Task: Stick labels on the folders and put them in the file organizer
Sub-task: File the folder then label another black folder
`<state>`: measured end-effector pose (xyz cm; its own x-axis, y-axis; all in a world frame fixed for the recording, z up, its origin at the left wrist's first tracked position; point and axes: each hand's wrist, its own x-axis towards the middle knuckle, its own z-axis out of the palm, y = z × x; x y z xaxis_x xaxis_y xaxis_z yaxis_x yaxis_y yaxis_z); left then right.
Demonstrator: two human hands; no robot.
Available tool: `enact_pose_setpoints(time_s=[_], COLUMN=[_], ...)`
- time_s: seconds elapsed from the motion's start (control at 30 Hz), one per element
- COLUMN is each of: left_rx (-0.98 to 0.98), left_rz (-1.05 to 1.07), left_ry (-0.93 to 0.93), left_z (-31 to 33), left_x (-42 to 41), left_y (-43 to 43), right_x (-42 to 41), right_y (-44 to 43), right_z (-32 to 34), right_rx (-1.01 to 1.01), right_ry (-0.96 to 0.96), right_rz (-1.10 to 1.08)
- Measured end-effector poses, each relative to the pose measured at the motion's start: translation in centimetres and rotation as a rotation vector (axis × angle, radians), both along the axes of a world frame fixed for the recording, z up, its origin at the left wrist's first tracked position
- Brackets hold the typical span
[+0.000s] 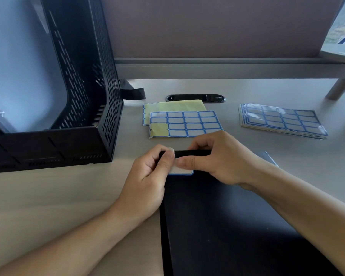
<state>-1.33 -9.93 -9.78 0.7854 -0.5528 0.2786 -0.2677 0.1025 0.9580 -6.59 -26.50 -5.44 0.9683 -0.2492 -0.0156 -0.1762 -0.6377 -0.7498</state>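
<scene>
label (182,172) mostly covered, folder (227,226) cut off below, file organizer (84,86) cut off left

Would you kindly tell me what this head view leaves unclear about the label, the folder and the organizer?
Head view:
label: mostly covered by the left hand and right hand pinching it.
folder: near end cut off by the bottom edge.
file organizer: left part cut off; contents blurred.
stack of label sheets: count too small to tell.

No writing, brand or number can be read. The blue-bordered fields of the label sheet (191,124) are seen blank, as is the single label (183,171) just nearer than that sheet.
</scene>
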Motion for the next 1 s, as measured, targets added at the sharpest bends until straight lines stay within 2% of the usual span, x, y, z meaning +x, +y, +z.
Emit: enact_pose_setpoints(time_s=[0.17,0.33,0.5,0.7,0.83,1.0], left_rx=[-0.056,-0.093,-0.129,-0.070,-0.058,-0.160], left_rz=[-0.038,-0.041,-0.077,-0.039,-0.027,-0.124], left_ry=[0.110,0.197,0.263,0.202,0.119,0.290], left_z=[-0.1,-0.2,0.2,0.3,0.1,-0.5], left_x=[0.1,0.5,0.5,0.3,0.3,0.6], left_y=[0.0,0.1,0.2,0.1,0.0,0.1], right_x=[-0.1,-0.3,0.1,0.1,0.0,-0.2], right_y=[0.0,-0.7,-1.0,-0.7,-0.2,0.0], right_z=[0.2,1.3,0.9,0.9,0.6,0.8], right_rx=[0.106,0.126,0.155,0.163,0.081,0.164], right_ry=[-0.016,0.100,0.112,0.103,0.023,-0.077], right_rz=[0.006,0.160,0.117,0.127,0.083,-0.006])
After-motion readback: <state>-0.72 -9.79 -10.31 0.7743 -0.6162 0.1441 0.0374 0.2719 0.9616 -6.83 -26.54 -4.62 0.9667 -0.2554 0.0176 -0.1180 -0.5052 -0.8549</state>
